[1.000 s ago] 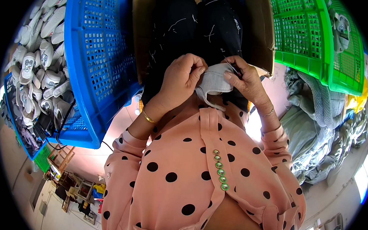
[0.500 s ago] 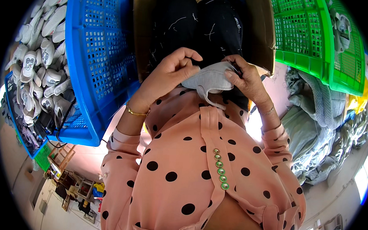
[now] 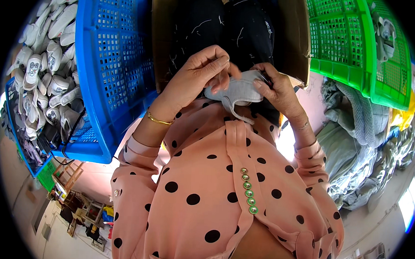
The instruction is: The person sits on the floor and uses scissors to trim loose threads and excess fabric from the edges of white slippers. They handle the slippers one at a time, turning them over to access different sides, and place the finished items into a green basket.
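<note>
Nearest the camera is the person's own pink blouse with black dots (image 3: 200,207), its front placket carrying a short row of green buttons (image 3: 249,190). Just beyond it, both hands meet over a small grey shoe upper (image 3: 238,90), held in the air close to the chest, in front of the dark lap. The left hand (image 3: 195,79) curls over the piece's left end, fingers bent and closed on the fabric, a thin gold bangle (image 3: 158,120) at the wrist. The right hand (image 3: 277,88) pinches the right end between thumb and fingers, so each hand is closed on the same piece. The upper looks like a pale grey knit or mesh, shaped into a shallow curved shell, with a loose strap or cord hanging from its near edge. It should be light and soft, likely to fold or crumple under pressure and not slippery; the firmer edges at either end seem the best places to grip, much as the hands do now. Farther off, an open cardboard box (image 3: 295,46) frames the dark lap. To the left stands a blue plastic crate (image 3: 113,71), and beyond it a heap of white and grey shoe parts (image 3: 49,78). To the right is a green plastic crate (image 3: 352,48), with grey-green bundled cloth (image 3: 358,144) lying below it.
</note>
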`<action>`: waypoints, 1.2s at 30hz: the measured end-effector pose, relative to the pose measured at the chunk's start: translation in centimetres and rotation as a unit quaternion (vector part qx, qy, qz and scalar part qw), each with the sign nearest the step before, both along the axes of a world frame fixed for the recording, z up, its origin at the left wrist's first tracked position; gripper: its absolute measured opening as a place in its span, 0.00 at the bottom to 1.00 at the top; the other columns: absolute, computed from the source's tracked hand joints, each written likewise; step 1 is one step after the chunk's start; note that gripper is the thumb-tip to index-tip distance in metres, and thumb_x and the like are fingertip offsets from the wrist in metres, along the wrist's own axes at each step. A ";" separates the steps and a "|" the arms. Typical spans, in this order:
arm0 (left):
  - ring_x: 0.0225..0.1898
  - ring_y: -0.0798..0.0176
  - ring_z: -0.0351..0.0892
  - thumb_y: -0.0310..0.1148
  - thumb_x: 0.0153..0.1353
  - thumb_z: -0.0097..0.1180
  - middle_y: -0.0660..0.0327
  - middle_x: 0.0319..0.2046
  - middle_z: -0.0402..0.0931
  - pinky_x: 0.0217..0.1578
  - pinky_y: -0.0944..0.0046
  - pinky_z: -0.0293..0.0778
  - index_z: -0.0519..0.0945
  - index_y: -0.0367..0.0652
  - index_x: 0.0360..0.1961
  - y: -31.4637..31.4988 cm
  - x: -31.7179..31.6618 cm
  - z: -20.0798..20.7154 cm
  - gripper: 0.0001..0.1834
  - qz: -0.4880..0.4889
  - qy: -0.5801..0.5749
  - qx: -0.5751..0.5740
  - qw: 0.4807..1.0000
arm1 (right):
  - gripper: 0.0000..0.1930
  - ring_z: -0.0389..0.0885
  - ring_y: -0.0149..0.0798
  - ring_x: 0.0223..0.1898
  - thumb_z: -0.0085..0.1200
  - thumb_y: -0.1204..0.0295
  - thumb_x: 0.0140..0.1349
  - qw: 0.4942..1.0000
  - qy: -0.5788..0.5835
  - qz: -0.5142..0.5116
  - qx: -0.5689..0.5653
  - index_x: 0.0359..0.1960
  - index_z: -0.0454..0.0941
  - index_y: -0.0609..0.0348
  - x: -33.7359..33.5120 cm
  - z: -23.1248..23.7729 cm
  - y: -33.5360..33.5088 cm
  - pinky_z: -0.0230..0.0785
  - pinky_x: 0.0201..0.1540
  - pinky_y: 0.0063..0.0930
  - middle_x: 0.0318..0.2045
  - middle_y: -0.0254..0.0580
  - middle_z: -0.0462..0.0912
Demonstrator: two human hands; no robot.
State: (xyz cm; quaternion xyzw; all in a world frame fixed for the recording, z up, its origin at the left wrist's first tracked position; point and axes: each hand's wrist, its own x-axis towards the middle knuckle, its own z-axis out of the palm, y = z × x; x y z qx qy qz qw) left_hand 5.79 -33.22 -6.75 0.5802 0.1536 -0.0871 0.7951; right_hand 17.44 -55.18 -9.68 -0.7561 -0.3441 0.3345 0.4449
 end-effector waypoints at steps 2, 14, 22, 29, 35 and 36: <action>0.24 0.78 0.66 0.36 0.73 0.46 0.66 0.26 0.74 0.27 0.77 0.64 0.78 0.41 0.38 0.1 0.0 -0.2 0.12 -0.002 0.000 -0.002 1.000 | 0.22 0.85 0.48 0.33 0.59 0.57 0.62 1.000 -0.019 0.002 -0.002 0.50 0.73 0.59 -0.1 -0.3 -0.2 0.76 0.37 0.31 0.32 0.52 0.83; 0.23 0.81 0.53 0.33 0.68 0.53 0.76 0.18 0.56 0.22 0.74 0.52 0.68 0.43 0.20 -3.2 0.3 -2.1 0.18 0.023 -0.003 0.028 0.999 | 0.22 0.84 0.52 0.32 0.58 0.54 0.62 0.979 -0.183 0.000 -0.093 0.47 0.71 0.58 -1.1 0.8 -0.4 0.76 0.34 0.36 0.31 0.49 0.83; 0.24 0.83 0.52 0.36 0.72 0.48 0.77 0.20 0.58 0.24 0.76 0.52 0.70 0.46 0.23 -4.4 -0.3 -3.1 0.17 0.091 -0.009 -0.048 0.995 | 0.19 0.79 0.46 0.19 0.55 0.53 0.62 0.901 -0.385 0.125 -0.154 0.26 0.72 0.57 1.4 7.2 1.2 0.70 0.22 0.35 0.16 0.41 0.77; 0.23 0.83 0.56 0.34 0.72 0.47 0.75 0.19 0.60 0.23 0.77 0.56 0.70 0.46 0.22 -4.5 -0.6 -2.3 0.17 0.105 0.002 -0.097 0.990 | 0.22 0.77 0.48 0.18 0.54 0.51 0.62 0.839 -0.428 0.268 -0.202 0.24 0.74 0.58 1.4 8.5 4.3 0.66 0.19 0.37 0.13 0.45 0.73; 0.22 0.83 0.56 0.32 0.71 0.47 0.76 0.19 0.60 0.21 0.77 0.56 0.67 0.46 0.20 -4.6 -0.8 -3.4 0.18 0.102 -0.029 -0.071 0.992 | 0.21 0.77 0.47 0.17 0.53 0.51 0.62 0.809 -0.452 0.316 -0.204 0.23 0.74 0.57 0.9 8.4 5.6 0.65 0.18 0.35 0.12 0.44 0.73; 0.22 0.83 0.55 0.32 0.71 0.47 0.77 0.19 0.59 0.21 0.77 0.56 0.66 0.46 0.19 -4.6 -0.8 -3.5 0.19 0.103 -0.040 -0.061 0.992 | 0.21 0.77 0.46 0.16 0.52 0.51 0.62 0.803 -0.457 0.323 -0.203 0.23 0.74 0.57 0.9 8.3 5.7 0.65 0.18 0.35 0.12 0.44 0.73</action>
